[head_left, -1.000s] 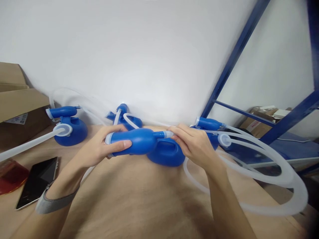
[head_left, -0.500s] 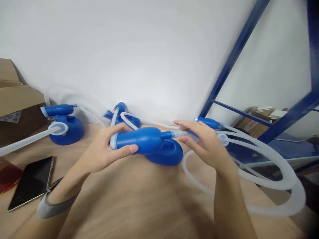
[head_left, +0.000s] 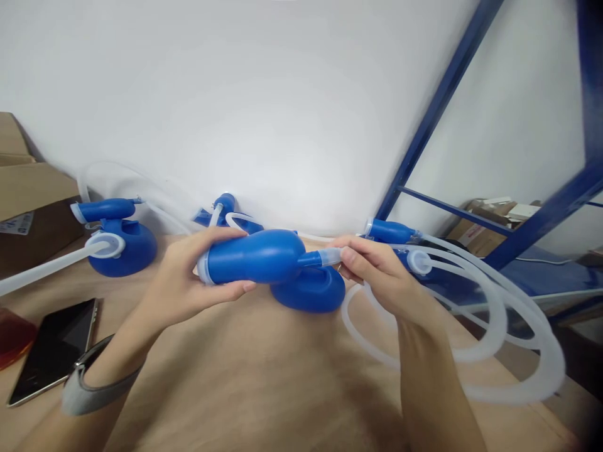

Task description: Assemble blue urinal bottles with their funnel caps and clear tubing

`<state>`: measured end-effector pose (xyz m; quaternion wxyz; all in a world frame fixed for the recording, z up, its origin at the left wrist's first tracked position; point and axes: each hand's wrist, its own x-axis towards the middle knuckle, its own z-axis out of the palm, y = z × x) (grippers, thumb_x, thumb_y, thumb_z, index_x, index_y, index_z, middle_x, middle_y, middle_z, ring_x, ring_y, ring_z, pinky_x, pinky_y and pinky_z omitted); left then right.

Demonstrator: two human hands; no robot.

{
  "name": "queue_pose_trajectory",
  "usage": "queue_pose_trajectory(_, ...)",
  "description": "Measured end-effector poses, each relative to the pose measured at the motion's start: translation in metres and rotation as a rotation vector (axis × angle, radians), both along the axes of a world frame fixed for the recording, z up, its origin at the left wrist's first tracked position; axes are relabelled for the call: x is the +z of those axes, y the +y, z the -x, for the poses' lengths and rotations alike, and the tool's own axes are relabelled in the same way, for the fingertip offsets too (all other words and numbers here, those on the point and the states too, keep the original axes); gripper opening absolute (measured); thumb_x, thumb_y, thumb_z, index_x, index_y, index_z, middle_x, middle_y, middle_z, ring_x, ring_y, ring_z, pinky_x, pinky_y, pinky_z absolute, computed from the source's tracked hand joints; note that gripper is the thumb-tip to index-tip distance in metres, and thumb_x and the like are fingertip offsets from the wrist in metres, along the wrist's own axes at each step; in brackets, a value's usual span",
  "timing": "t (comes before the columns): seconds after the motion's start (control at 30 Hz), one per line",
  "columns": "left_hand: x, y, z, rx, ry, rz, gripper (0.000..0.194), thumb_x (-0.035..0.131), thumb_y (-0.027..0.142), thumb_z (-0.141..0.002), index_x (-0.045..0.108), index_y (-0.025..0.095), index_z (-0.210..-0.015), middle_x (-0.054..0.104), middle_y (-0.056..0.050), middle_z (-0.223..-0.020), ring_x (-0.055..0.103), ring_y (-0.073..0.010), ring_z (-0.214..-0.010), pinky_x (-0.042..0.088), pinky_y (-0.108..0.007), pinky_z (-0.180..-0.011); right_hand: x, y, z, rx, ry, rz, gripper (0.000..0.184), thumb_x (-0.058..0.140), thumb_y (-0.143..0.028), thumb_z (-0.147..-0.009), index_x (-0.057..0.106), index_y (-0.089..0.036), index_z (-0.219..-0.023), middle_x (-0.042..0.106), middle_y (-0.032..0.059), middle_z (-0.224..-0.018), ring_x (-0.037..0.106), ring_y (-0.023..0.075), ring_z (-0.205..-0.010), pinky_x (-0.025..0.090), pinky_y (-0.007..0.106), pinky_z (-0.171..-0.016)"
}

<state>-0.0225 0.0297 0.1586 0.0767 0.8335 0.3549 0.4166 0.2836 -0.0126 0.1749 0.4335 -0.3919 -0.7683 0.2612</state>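
My left hand [head_left: 188,267] is wrapped round a blue plastic urinal head [head_left: 257,256], which has a pale translucent rim at its left end. Its narrow spout points right, with a clear tube [head_left: 330,255] fitted over it. The thumb and fingers of my right hand [head_left: 374,267] pinch this tube near the spout. Just behind and below the urinal head, a rounded blue urinal bottle [head_left: 311,290] stands on the table, partly hidden by it. Loops of clear tubing [head_left: 370,342] lie beside my right wrist.
Similar blue bottles with tubes stand at the left [head_left: 125,248], by the wall [head_left: 226,204] and at the right [head_left: 391,231]. A phone [head_left: 54,351], red container [head_left: 14,339] and cardboard box [head_left: 38,188] are on the left. A blue metal frame [head_left: 438,107] rises at right.
My right hand has closed from loose fingers near the tube's end to a pinch on it. The urinal head has shifted slightly left, its spout now tilting up toward the right.
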Motion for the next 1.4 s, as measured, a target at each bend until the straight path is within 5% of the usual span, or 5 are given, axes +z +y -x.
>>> queue_pose_trajectory(0.2, -0.005, 0.004, 0.005, -0.038, 0.023, -0.253, 0.055, 0.082, 0.048, -0.085, 0.062, 0.034, -0.133, 0.071, -0.005, -0.131, 0.069, -0.0313, -0.116, 0.056, -0.049, -0.103, 0.003, 0.000, 0.002, -0.041, -0.213, -0.166, 0.025, 0.052, -0.038, -0.107, 0.072, -0.023, -0.102, 0.076, 0.0044, -0.095, 0.069, 0.0205, -0.086, 0.053, 0.032, -0.078)
queue_pose_trajectory(0.57, -0.013, 0.006, 0.008, 0.049, 0.169, -0.647, 0.055, 0.075, 0.046, -0.094, 0.057, 0.033, -0.145, 0.071, -0.009, -0.123, 0.075, -0.0265, -0.098, 0.063, -0.037, -0.079, -0.005, 0.005, 0.007, 0.009, -0.263, -0.315, 0.021, 0.053, -0.027, -0.107, 0.072, -0.021, -0.106, 0.078, 0.0035, -0.094, 0.070, 0.0162, -0.079, 0.052, 0.027, -0.074)
queue_pose_trajectory(1.07, -0.011, -0.021, -0.006, 0.139, 0.171, -0.650, 0.050, 0.075, 0.044, -0.093, 0.061, 0.030, -0.139, 0.071, -0.010, -0.117, 0.075, -0.0273, -0.097, 0.066, -0.040, -0.079, -0.008, 0.005, 0.007, 0.061, -0.131, -0.310, 0.024, 0.054, -0.034, -0.107, 0.076, -0.022, -0.107, 0.081, 0.0041, -0.095, 0.073, 0.0183, -0.077, 0.052, 0.027, -0.065)
queue_pose_trajectory(1.2, -0.007, -0.025, -0.009, 0.134, 0.182, -0.630, 0.054, 0.075, 0.049, -0.092, 0.061, 0.026, -0.139, 0.072, -0.011, -0.117, 0.076, -0.0271, -0.096, 0.065, -0.038, -0.078, -0.005, 0.004, 0.007, 0.046, -0.168, -0.252, 0.032, 0.048, -0.039, -0.109, 0.076, -0.024, -0.109, 0.080, 0.0049, -0.098, 0.074, 0.0212, -0.088, 0.056, 0.031, -0.076)
queue_pose_trajectory(1.4, -0.002, -0.010, -0.004, 0.222, 0.081, -0.460, 0.054, 0.073, 0.058, -0.090, 0.065, 0.026, -0.133, 0.075, -0.008, -0.121, 0.076, -0.0281, -0.100, 0.063, -0.039, -0.086, 0.003, -0.007, 0.007, -0.338, -0.272, -0.520, 0.023, 0.066, -0.037, -0.099, 0.079, -0.023, -0.112, 0.076, 0.0122, -0.119, 0.068, 0.0318, -0.113, 0.051, 0.048, -0.099)
